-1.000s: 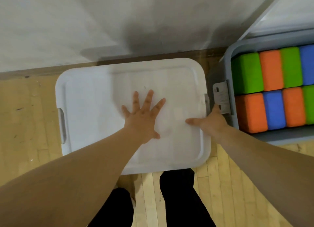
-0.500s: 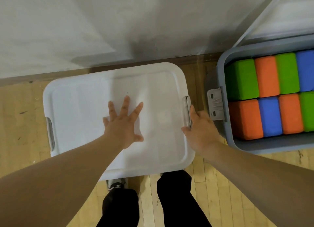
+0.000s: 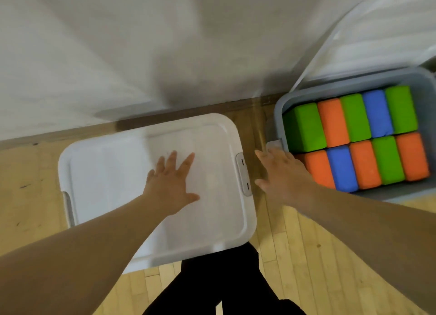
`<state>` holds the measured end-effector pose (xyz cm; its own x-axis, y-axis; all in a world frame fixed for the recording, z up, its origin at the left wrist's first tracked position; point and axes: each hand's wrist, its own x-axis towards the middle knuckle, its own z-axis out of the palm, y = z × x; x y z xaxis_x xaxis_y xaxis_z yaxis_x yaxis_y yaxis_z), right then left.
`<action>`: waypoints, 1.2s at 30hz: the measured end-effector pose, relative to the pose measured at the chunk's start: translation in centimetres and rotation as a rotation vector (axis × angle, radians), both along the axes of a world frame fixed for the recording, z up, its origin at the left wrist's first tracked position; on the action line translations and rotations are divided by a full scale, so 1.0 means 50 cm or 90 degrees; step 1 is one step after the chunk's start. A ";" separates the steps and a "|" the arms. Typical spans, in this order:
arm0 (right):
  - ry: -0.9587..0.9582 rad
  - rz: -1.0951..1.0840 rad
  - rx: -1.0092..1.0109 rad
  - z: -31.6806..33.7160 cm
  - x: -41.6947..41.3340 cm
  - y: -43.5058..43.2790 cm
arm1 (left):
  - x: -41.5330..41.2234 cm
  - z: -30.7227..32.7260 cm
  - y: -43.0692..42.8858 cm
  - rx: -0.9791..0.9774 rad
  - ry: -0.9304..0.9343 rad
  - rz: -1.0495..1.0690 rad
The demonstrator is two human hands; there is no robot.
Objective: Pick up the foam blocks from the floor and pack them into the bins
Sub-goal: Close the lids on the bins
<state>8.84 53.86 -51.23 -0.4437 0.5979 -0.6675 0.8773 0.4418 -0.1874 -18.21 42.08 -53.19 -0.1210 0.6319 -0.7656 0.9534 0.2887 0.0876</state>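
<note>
A closed bin with a white lid [image 3: 113, 173] stands on the wooden floor by the wall. My left hand [image 3: 171, 185] lies flat on the lid with fingers spread. My right hand [image 3: 280, 173] hovers with straight fingers in the gap between the lid's right latch [image 3: 243, 173] and an open grey bin [image 3: 278, 116] on the right, holding nothing. The grey bin is packed with several foam blocks [image 3: 354, 137] in green, orange and blue, in two rows.
A white wall [image 3: 141, 43] and a dark baseboard [image 3: 165, 116] run behind both bins. A white lid [image 3: 377, 36] leans on the wall behind the grey bin. My dark-trousered legs [image 3: 224, 279] stand on the wooden floor [image 3: 295, 255] in front of the closed bin.
My right hand has let go of the lid's right latch and moved right towards the grey bin. The view has shifted, so both bins sit differently in frame. My left hand stays flat on the lid.
</note>
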 end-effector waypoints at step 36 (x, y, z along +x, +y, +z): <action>0.125 0.065 0.195 0.265 0.643 0.828 | 0.664 0.289 0.731 0.335 -0.020 0.126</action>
<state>40.97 95.28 -38.00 -0.6135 0.7022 -0.3614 0.7860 0.5871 -0.1937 15.01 78.63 -38.77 -0.2587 0.8969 -0.3586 0.8800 0.3719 0.2955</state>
